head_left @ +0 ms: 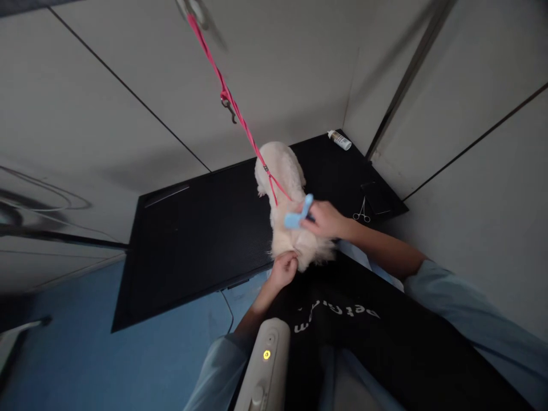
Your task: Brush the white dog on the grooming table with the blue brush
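Note:
A white, fluffy dog stands on the black grooming table, its head away from me and a pink loop about its neck. My right hand is closed round a light-blue slicker brush, held at the dog's back; the brush is slightly blurred. At the dog's near end, my left hand has its fingers curled together on the fur. The dog's legs and face are hidden from this angle.
A pink leash with a metal clip runs from the wall to the dog. Scissor-handled forceps and a white bottle lie at the table's right. A white device with a lit yellow button fills the bottom, before my black apron.

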`<move>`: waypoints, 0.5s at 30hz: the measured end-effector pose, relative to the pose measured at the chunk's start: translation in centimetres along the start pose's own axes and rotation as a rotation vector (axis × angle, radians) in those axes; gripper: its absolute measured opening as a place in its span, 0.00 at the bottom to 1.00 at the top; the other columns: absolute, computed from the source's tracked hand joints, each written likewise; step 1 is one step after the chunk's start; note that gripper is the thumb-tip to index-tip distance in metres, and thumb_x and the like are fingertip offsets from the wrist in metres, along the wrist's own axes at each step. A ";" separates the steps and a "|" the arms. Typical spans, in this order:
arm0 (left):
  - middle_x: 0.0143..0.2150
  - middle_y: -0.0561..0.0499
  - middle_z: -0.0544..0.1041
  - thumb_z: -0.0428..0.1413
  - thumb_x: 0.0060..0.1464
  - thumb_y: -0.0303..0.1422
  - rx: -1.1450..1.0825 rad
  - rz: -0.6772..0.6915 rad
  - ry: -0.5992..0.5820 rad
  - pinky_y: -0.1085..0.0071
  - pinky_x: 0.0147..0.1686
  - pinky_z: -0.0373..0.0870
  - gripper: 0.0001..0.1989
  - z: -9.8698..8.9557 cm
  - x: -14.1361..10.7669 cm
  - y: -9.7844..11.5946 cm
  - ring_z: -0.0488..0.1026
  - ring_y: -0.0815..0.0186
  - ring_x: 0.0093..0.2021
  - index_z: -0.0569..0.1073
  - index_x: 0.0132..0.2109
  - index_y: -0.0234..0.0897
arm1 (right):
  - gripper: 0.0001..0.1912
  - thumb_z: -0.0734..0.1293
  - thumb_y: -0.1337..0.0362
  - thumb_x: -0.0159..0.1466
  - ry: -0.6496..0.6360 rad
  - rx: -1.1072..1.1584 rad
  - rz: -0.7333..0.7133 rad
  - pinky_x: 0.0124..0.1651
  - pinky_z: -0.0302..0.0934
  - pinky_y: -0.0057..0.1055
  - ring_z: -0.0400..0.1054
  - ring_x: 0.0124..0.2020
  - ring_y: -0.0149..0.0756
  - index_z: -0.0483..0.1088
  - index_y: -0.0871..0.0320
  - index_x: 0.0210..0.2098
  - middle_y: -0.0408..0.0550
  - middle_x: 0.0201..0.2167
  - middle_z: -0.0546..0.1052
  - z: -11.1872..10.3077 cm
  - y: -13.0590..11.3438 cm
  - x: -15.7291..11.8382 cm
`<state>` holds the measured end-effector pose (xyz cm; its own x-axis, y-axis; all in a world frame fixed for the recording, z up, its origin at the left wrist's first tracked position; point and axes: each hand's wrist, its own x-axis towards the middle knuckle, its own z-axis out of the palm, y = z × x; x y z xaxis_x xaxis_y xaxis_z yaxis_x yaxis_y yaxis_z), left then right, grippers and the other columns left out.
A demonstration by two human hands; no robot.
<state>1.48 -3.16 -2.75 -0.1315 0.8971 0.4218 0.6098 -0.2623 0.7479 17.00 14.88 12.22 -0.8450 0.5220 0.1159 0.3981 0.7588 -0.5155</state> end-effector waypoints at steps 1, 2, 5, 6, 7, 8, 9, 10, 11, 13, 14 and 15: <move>0.28 0.50 0.80 0.51 0.60 0.27 -0.010 -0.009 -0.017 0.72 0.33 0.73 0.12 -0.2 0.1 0.1 0.76 0.66 0.28 0.78 0.33 0.38 | 0.13 0.69 0.57 0.71 -0.078 0.001 -0.030 0.46 0.67 0.37 0.79 0.43 0.45 0.75 0.59 0.48 0.55 0.43 0.84 0.0 0.0 0.0; 0.26 0.50 0.78 0.51 0.60 0.27 -0.024 -0.021 -0.040 0.72 0.32 0.72 0.12 -0.4 0.3 0.2 0.75 0.66 0.27 0.77 0.31 0.38 | 0.13 0.70 0.57 0.70 -0.125 -0.001 -0.043 0.45 0.67 0.36 0.79 0.41 0.44 0.75 0.59 0.48 0.54 0.42 0.84 0.0 0.1 0.1; 0.23 0.53 0.73 0.51 0.60 0.29 -0.078 -0.069 -0.124 0.73 0.30 0.69 0.12 -1.2 0.9 0.6 0.70 0.67 0.25 0.73 0.29 0.38 | 0.13 0.68 0.59 0.71 0.030 -0.022 0.028 0.48 0.68 0.37 0.79 0.45 0.45 0.75 0.60 0.51 0.57 0.47 0.84 -0.1 0.4 0.4; 0.22 0.53 0.72 0.51 0.60 0.29 -0.097 -0.087 -0.150 0.73 0.30 0.68 0.12 -1.5 1.0 0.7 0.69 0.68 0.24 0.73 0.29 0.38 | 0.13 0.68 0.59 0.72 0.093 -0.018 0.039 0.50 0.68 0.37 0.79 0.47 0.46 0.75 0.60 0.51 0.59 0.50 0.83 -0.2 0.5 0.5; 0.22 0.54 0.71 0.51 0.60 0.30 -0.114 -0.108 -0.171 0.74 0.29 0.66 0.12 -1.7 1.1 0.8 0.67 0.69 0.24 0.72 0.28 0.38 | 0.13 0.68 0.60 0.72 0.109 -0.008 0.027 0.50 0.68 0.37 0.79 0.48 0.46 0.75 0.61 0.51 0.59 0.51 0.83 -0.3 0.5 0.5; 0.22 0.54 0.70 0.51 0.60 0.31 -0.130 -0.131 -0.186 0.74 0.28 0.65 0.12 -1.9 1.2 0.8 0.66 0.69 0.23 0.72 0.28 0.38 | 0.13 0.68 0.59 0.71 0.070 0.005 -0.003 0.50 0.68 0.37 0.79 0.47 0.45 0.75 0.61 0.50 0.58 0.50 0.83 -0.3 0.5 0.6; 0.22 0.54 0.69 0.51 0.60 0.31 -0.144 -0.155 -0.192 0.75 0.27 0.63 0.12 -2.1 1.2 0.9 0.65 0.70 0.23 0.71 0.28 0.38 | 0.12 0.69 0.59 0.71 -0.006 0.016 -0.037 0.48 0.67 0.36 0.79 0.45 0.44 0.76 0.60 0.49 0.57 0.47 0.84 -0.3 0.4 0.6; 0.21 0.55 0.69 0.51 0.60 0.32 -0.158 -0.177 -0.193 0.75 0.26 0.63 0.13 -2.2 1.2 0.9 0.64 0.70 0.23 0.70 0.27 0.38 | 0.12 0.70 0.58 0.70 -0.083 0.019 -0.060 0.46 0.67 0.35 0.79 0.42 0.43 0.76 0.59 0.48 0.55 0.44 0.84 -0.4 0.3 0.6; 0.21 0.55 0.68 0.51 0.60 0.33 -0.173 -0.195 -0.190 0.75 0.26 0.62 0.13 -2.2 1.2 0.9 0.63 0.70 0.22 0.70 0.27 0.38 | 0.13 0.70 0.57 0.70 -0.118 0.007 -0.056 0.44 0.67 0.34 0.79 0.40 0.43 0.76 0.59 0.48 0.54 0.42 0.84 -0.4 0.2 0.7; 0.21 0.55 0.67 0.51 0.61 0.35 -0.204 -0.216 -0.182 0.75 0.26 0.61 0.14 -2.3 1.2 0.9 0.62 0.70 0.22 0.69 0.26 0.38 | 0.14 0.69 0.59 0.71 -0.030 -0.040 0.014 0.46 0.66 0.35 0.79 0.42 0.44 0.76 0.61 0.51 0.56 0.45 0.84 -0.6 0.1 0.9; 0.21 0.55 0.67 0.52 0.61 0.35 -0.221 -0.224 -0.178 0.75 0.26 0.61 0.14 -2.3 1.2 1.0 0.62 0.71 0.22 0.69 0.27 0.38 | 0.14 0.67 0.59 0.72 0.041 -0.058 0.041 0.47 0.66 0.36 0.79 0.44 0.45 0.75 0.61 0.52 0.58 0.47 0.84 -0.6 0.0 1.1; 0.21 0.56 0.66 0.52 0.61 0.37 -0.238 -0.233 -0.177 0.76 0.25 0.61 0.15 -2.3 1.2 1.0 0.61 0.71 0.22 0.69 0.27 0.37 | 0.14 0.67 0.60 0.72 0.079 -0.066 0.043 0.48 0.66 0.36 0.78 0.46 0.45 0.75 0.62 0.52 0.59 0.49 0.83 -0.7 -0.1 1.2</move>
<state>0.11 -3.19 -0.30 -0.0958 0.9845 0.1470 0.3775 -0.1007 0.9205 16.22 15.70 13.00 -0.7973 0.5813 0.1626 0.4579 0.7580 -0.4645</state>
